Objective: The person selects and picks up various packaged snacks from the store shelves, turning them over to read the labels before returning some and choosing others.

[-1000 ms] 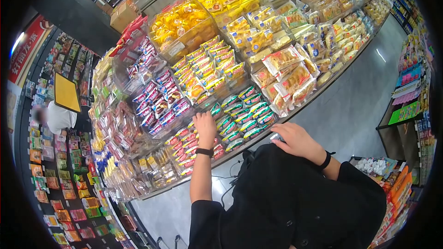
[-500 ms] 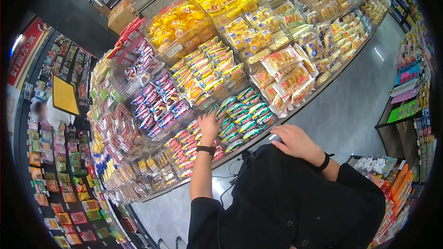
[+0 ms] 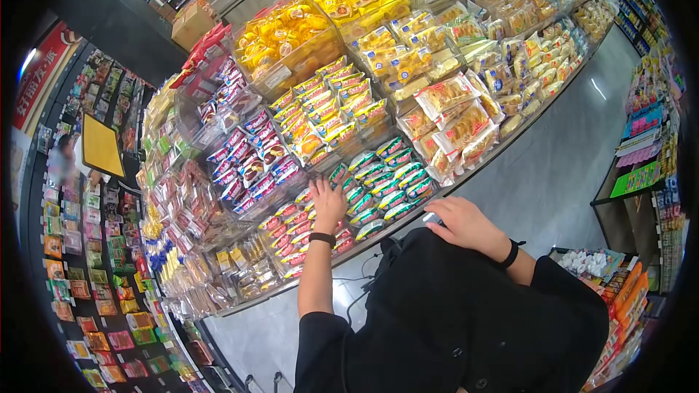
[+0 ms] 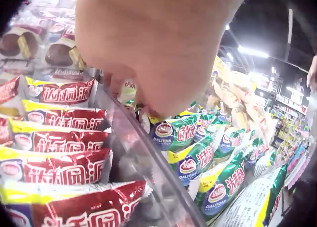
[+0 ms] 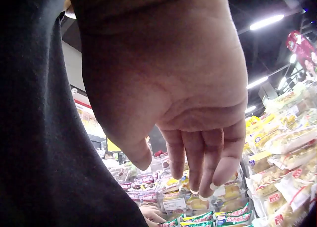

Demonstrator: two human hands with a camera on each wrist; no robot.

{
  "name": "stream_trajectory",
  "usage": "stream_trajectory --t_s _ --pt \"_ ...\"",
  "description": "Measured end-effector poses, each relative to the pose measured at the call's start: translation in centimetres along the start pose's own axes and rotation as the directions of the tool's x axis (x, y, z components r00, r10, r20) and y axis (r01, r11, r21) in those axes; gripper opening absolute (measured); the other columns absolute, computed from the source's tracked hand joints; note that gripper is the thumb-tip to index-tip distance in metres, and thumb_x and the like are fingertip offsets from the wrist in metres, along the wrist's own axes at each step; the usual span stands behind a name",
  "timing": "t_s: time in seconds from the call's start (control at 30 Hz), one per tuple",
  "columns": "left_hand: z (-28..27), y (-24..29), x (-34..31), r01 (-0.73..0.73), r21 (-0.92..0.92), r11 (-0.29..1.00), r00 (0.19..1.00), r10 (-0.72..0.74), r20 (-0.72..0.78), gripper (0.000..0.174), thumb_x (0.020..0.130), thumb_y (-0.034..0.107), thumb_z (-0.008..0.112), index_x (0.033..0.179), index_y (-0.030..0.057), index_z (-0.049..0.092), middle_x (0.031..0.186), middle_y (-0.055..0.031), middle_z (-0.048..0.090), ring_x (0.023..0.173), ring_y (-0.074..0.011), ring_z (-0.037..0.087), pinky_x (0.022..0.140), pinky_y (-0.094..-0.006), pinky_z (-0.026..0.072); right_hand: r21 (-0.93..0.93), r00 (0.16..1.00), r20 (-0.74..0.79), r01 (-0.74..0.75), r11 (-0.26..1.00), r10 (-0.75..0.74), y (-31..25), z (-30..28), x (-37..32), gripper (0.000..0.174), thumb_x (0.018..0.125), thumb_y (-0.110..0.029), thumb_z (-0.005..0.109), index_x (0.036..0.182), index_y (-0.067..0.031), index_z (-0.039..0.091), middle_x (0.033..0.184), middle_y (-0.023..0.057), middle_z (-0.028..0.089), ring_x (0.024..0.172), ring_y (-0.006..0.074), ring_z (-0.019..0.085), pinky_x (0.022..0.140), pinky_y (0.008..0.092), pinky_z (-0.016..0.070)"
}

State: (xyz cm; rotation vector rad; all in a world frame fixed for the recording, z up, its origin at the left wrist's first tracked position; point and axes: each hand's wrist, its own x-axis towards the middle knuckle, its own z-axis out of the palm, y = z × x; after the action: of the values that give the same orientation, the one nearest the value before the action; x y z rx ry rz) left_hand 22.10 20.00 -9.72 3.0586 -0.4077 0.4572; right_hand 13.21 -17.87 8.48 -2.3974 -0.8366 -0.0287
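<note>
My left hand (image 3: 328,204) reaches over a bin of snack packets, fingers forward among green packets (image 3: 393,182) at the divider beside red packets (image 3: 293,236). In the left wrist view the back of that hand hides most of its fingers. Below it a clear divider (image 4: 148,153) separates red packets (image 4: 67,138) from green packets (image 4: 218,182). My right hand (image 3: 466,222) hangs in front of my body by the counter's front edge. In the right wrist view its fingers (image 5: 195,158) are loosely bent, with nothing in the palm.
Yellow packets (image 3: 320,113) and purple packets (image 3: 255,156) fill bins behind. Larger clear bread bags (image 3: 462,120) are piled to the right. A person with a yellow board (image 3: 103,147) is at far left, by a wall of hanging snacks (image 3: 95,306). Racks of goods (image 3: 648,160) stand at right.
My left hand shifted slightly right over the green packets, then back a little left, its fingers straighter now. The right hand stays almost still. Another person appears near the yellow board.
</note>
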Motion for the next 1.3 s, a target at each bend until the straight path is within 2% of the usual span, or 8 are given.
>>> stream_trajectory --t_s 0.2,0.37,0.47,0.67,0.9,1.0,1.2,1.3 --pt "-0.7 1.5 0.9 0.045 -0.060 0.997 0.999 -0.044 0.023 0.032 0.084 0.024 0.066 0.110 0.0062 0.073 0.130 -0.0239 0.059 0.133 -0.0409 0.045 0.116 -0.0613 0.0261 0.015 1.000 -0.030 -0.001 1.000 0.001 0.2 -0.2 -0.2 0.033 0.094 -0.028 0.069 0.115 -0.0024 0.066 0.114 0.0114 0.069 0.104 0.0298 0.065 0.092 0.0417 0.0510" --pt "-1.6 2.2 1.2 -0.006 -0.147 0.989 1.000 0.003 -0.024 0.019 0.085 0.014 0.069 0.102 0.0095 0.076 0.106 -0.0067 0.072 0.104 -0.0304 0.061 0.097 -0.0477 0.0423 0.024 0.999 -0.009 -0.042 0.999 0.042 0.2 -0.5 -0.7 0.033 0.094 -0.028 0.069 0.116 -0.0024 0.066 0.113 0.0116 0.069 0.104 0.0301 0.065 0.092 0.0422 0.0507" --pt "-1.0 2.3 1.0 0.115 -0.214 0.970 0.992 -0.101 0.074 0.020 0.086 0.016 0.069 0.103 0.0094 0.076 0.108 -0.0082 0.072 0.105 -0.0305 0.062 0.096 -0.0468 0.0427 0.025 0.998 0.004 -0.056 0.998 0.056 0.4 -0.3 -1.0 0.033 0.095 -0.028 0.068 0.117 -0.0025 0.066 0.112 0.0119 0.069 0.103 0.0304 0.065 0.091 0.0423 0.0505" --pt "-2.3 2.9 2.6 0.073 -0.251 0.965 0.996 -0.085 -0.038 0.021 0.085 0.018 0.072 0.103 0.0094 0.077 0.109 -0.0092 0.072 0.105 -0.0303 0.062 0.093 -0.0451 0.0438 0.026 0.998 0.005 -0.066 0.997 0.066 0.5 0.0 -1.3 0.033 0.095 -0.028 0.067 0.116 -0.0023 0.066 0.111 0.0124 0.069 0.102 0.0310 0.064 0.091 0.0429 0.0503" --pt "-0.6 3.6 4.6 -0.033 -0.159 0.987 0.999 0.030 -0.022 0.022 0.079 0.017 0.073 0.099 0.0090 0.077 0.099 -0.0055 0.071 0.098 -0.0276 0.060 0.086 -0.0432 0.0434 0.028 0.997 -0.005 -0.073 0.997 0.073 0.8 -0.4 -1.5 0.034 0.096 -0.029 0.067 0.116 -0.0015 0.066 0.110 0.0125 0.069 0.102 0.0311 0.064 0.091 0.0433 0.0501" --pt "-0.8 4.0 5.0 0.008 -0.135 0.991 0.999 -0.001 0.052 0.022 0.079 0.021 0.077 0.098 0.0110 0.079 0.104 -0.0057 0.071 0.105 -0.0286 0.060 0.091 -0.0430 0.0437 0.040 0.996 -0.039 -0.082 0.996 0.084 0.9 -0.5 -2.0 0.033 0.096 -0.028 0.066 0.116 -0.0015 0.066 0.109 0.0125 0.069 0.101 0.0312 0.064 0.090 0.0431 0.0501" --pt "-0.3 4.2 4.8 -0.058 -0.098 0.993 0.992 0.047 -0.117 0.011 0.082 0.020 0.075 0.087 0.0109 0.079 0.103 -0.0035 0.072 0.106 -0.0264 0.060 0.089 -0.0425 0.0433 0.023 0.996 -0.042 -0.077 0.997 0.078 1.3 -0.1 -2.7 0.033 0.096 -0.028 0.066 0.114 -0.0016 0.066 0.108 0.0129 0.069 0.101 0.0315 0.064 0.089 0.0434 0.0503" --pt "-0.2 4.1 4.8 -0.036 -0.118 0.992 0.998 0.030 -0.051 0.012 0.082 0.019 0.075 0.088 0.0100 0.079 0.104 -0.0034 0.072 0.107 -0.0267 0.060 0.090 -0.0429 0.0429 0.035 0.992 0.019 -0.122 0.992 0.121 1.3 -0.2 -2.6 0.033 0.096 -0.028 0.067 0.116 -0.0024 0.067 0.115 0.0123 0.070 0.108 0.0313 0.065 0.093 0.0421 0.0502"
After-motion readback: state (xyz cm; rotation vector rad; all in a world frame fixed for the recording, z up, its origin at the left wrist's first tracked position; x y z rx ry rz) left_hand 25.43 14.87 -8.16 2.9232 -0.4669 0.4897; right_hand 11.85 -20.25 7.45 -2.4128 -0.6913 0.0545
